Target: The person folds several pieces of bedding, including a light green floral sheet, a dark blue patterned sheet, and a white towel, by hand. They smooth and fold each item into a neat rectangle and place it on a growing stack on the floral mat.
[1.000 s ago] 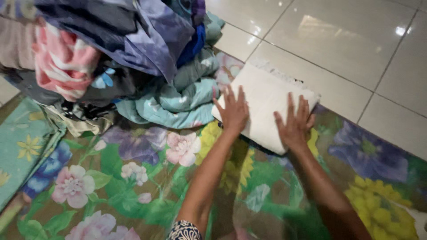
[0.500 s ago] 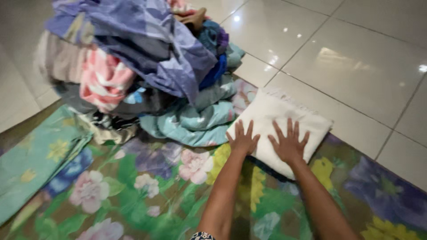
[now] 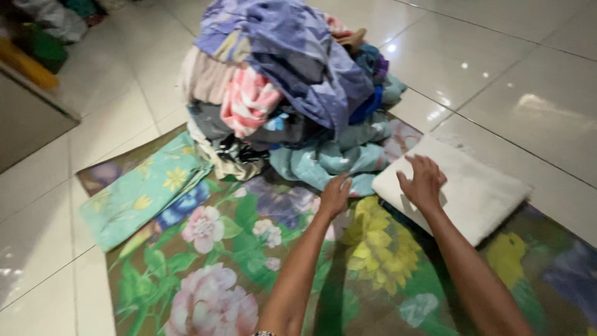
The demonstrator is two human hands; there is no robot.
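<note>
The floor (image 3: 510, 68) is large, glossy, pale tiles with thin dark grout lines — bright spots of overhead light glint on it at the far right. A floral mat (image 3: 211, 274), with pink, yellow and purple blooms on green, covers the near ground. At the far left lies a dark, flat surface (image 3: 25, 124) — beyond it sit blurred green and yellow objects (image 3: 37, 53), too unclear to name.

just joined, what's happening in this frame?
A person kneels over a floral mat on a tiled floor. The right hand rests on a folded white cloth at the mat's edge; the left hand is on the mat beside it, next to a light blue cloth. A tall heap of unfolded laundry sits just behind.
</note>
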